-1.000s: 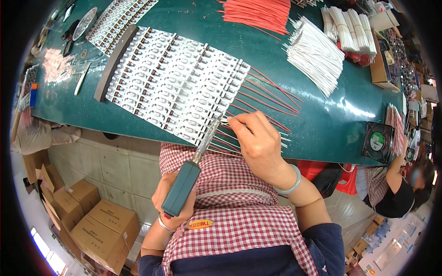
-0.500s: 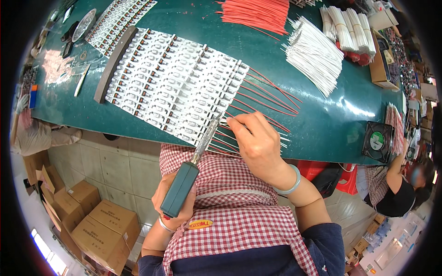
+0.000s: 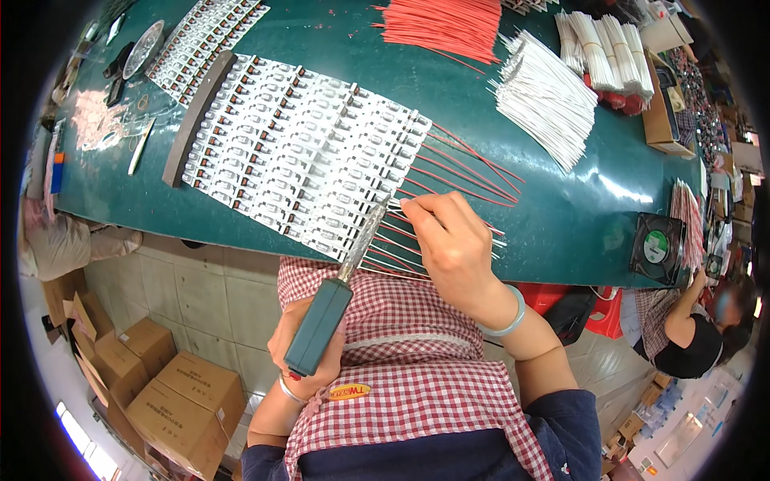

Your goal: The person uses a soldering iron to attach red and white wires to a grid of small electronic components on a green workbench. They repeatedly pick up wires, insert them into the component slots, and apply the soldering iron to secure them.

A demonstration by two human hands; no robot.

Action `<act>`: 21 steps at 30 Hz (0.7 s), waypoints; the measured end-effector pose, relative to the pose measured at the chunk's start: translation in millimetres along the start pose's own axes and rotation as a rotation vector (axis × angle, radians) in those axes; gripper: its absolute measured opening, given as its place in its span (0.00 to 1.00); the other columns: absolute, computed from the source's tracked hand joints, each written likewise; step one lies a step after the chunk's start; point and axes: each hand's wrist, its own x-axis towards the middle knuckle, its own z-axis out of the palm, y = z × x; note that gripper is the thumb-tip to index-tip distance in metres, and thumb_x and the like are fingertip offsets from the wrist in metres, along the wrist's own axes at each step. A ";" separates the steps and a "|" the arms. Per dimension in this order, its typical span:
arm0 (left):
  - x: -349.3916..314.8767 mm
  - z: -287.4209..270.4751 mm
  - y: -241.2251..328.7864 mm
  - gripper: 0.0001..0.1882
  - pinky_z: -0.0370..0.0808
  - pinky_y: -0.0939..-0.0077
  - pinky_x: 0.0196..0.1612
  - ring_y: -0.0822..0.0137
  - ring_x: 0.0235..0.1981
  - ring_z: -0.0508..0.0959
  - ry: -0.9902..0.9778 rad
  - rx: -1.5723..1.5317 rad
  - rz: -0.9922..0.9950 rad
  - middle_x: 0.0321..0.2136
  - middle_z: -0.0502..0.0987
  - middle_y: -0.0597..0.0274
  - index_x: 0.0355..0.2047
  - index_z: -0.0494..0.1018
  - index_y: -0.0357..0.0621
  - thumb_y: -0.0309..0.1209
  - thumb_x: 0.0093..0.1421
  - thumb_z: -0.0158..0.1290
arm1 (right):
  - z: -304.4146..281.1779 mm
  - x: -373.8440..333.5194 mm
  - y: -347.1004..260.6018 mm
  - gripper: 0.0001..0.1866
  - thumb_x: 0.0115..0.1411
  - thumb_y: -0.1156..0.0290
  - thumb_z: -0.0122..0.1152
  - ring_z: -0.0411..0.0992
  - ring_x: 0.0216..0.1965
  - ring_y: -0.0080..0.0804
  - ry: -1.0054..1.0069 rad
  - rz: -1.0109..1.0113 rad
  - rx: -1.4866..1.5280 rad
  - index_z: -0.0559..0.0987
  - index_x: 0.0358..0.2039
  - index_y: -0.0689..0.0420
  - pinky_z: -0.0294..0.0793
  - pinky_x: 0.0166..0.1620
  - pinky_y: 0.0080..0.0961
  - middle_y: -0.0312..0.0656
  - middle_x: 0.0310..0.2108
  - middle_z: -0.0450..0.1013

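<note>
My left hand (image 3: 282,341) is closed around the dark green handle of a soldering iron (image 3: 321,325). Its metal barrel slants up to the near right edge of a white circuit board panel (image 3: 281,152), which carries rows of small components. Just right of the tip, my right hand (image 3: 455,248) pinches a thin white wire (image 3: 395,205) against that edge; its far end is hidden by the hand. Several red wires (image 3: 473,170) trail from the same edge, with more red and white ones below my fingers. Across the panel's left end lies a dark grey bar (image 3: 200,116).
Loose red wires (image 3: 441,28) and white wires (image 3: 545,100) lie in piles at the back. Bundled white wires (image 3: 605,52) sit beyond. A second panel (image 3: 204,44) is at the far left, a black fan (image 3: 658,247) on the right. A co-worker (image 3: 682,329) sits at right.
The soldering iron has shifted slightly right and upward, its tip still at the panel's edge. My right hand has moved a little to the right, fingers still pinched.
</note>
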 end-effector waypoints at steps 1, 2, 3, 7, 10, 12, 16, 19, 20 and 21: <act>0.9 0.3 0.3 0.13 0.82 0.69 0.37 0.54 0.34 0.86 -0.003 -0.002 0.002 0.39 0.83 0.48 0.38 0.83 0.32 0.17 0.50 0.67 | 0.3 0.3 0.4 0.18 0.49 0.81 0.65 0.76 0.36 0.37 0.003 -0.001 0.000 0.83 0.43 0.65 0.77 0.34 0.31 0.43 0.38 0.77; 1.2 0.7 0.6 0.12 0.82 0.69 0.37 0.54 0.34 0.86 -0.001 -0.001 -0.002 0.39 0.83 0.48 0.37 0.83 0.32 0.17 0.50 0.67 | 0.5 0.5 0.8 0.18 0.49 0.81 0.66 0.76 0.36 0.37 0.004 -0.002 0.003 0.83 0.43 0.65 0.77 0.34 0.31 0.43 0.38 0.77; 1.4 1.2 0.7 0.12 0.82 0.69 0.37 0.54 0.34 0.86 -0.001 -0.001 -0.005 0.38 0.83 0.48 0.37 0.83 0.32 0.17 0.50 0.67 | 0.6 0.5 1.2 0.18 0.49 0.81 0.66 0.76 0.36 0.37 0.005 -0.003 0.006 0.83 0.43 0.65 0.77 0.34 0.31 0.43 0.38 0.77; 2.5 1.3 0.9 0.12 0.82 0.69 0.37 0.55 0.34 0.85 -0.008 0.003 -0.014 0.38 0.83 0.49 0.37 0.83 0.33 0.17 0.50 0.67 | 0.9 0.3 2.2 0.17 0.49 0.80 0.66 0.76 0.35 0.37 0.006 -0.002 0.001 0.83 0.43 0.65 0.77 0.33 0.30 0.42 0.38 0.77; 1.9 3.2 -0.3 0.11 0.82 0.69 0.36 0.55 0.33 0.85 0.003 0.000 -0.011 0.37 0.83 0.50 0.36 0.83 0.33 0.17 0.50 0.67 | 1.3 0.6 1.7 0.17 0.50 0.80 0.66 0.75 0.35 0.36 0.010 -0.002 -0.008 0.83 0.43 0.65 0.77 0.32 0.30 0.42 0.38 0.77; 2.5 4.0 -0.5 0.11 0.82 0.70 0.35 0.55 0.33 0.85 0.004 -0.007 -0.012 0.37 0.83 0.50 0.36 0.82 0.33 0.17 0.50 0.66 | 1.8 0.8 1.9 0.17 0.50 0.80 0.67 0.75 0.35 0.36 0.010 -0.003 -0.008 0.83 0.42 0.65 0.77 0.32 0.29 0.42 0.37 0.77; 1.6 3.4 -0.5 0.10 0.81 0.70 0.34 0.55 0.32 0.85 0.000 -0.016 -0.030 0.36 0.82 0.50 0.35 0.82 0.33 0.17 0.50 0.66 | 2.5 1.0 2.6 0.16 0.50 0.80 0.67 0.75 0.35 0.36 0.018 -0.009 -0.006 0.84 0.42 0.65 0.77 0.32 0.29 0.42 0.37 0.77; 0.8 1.5 -1.1 0.13 0.76 0.68 0.32 0.55 0.31 0.82 -0.036 -0.014 0.015 0.35 0.80 0.48 0.42 0.81 0.28 0.19 0.57 0.65 | 1.8 1.8 1.8 0.16 0.50 0.80 0.67 0.75 0.35 0.36 0.018 -0.008 -0.013 0.84 0.42 0.66 0.77 0.32 0.29 0.42 0.37 0.77; 0.9 1.8 -0.2 0.12 0.77 0.68 0.32 0.56 0.31 0.82 -0.025 0.002 0.007 0.35 0.81 0.49 0.40 0.81 0.30 0.19 0.55 0.66 | 1.9 1.7 1.9 0.16 0.50 0.80 0.67 0.75 0.35 0.36 0.019 -0.010 -0.011 0.84 0.42 0.66 0.77 0.32 0.29 0.42 0.37 0.77; 1.4 2.5 1.3 0.11 0.78 0.69 0.32 0.56 0.30 0.83 -0.014 0.017 0.001 0.34 0.81 0.50 0.38 0.82 0.32 0.19 0.52 0.67 | 2.1 1.5 2.3 0.16 0.50 0.80 0.67 0.75 0.35 0.36 0.020 -0.012 -0.009 0.84 0.42 0.66 0.77 0.32 0.29 0.42 0.37 0.77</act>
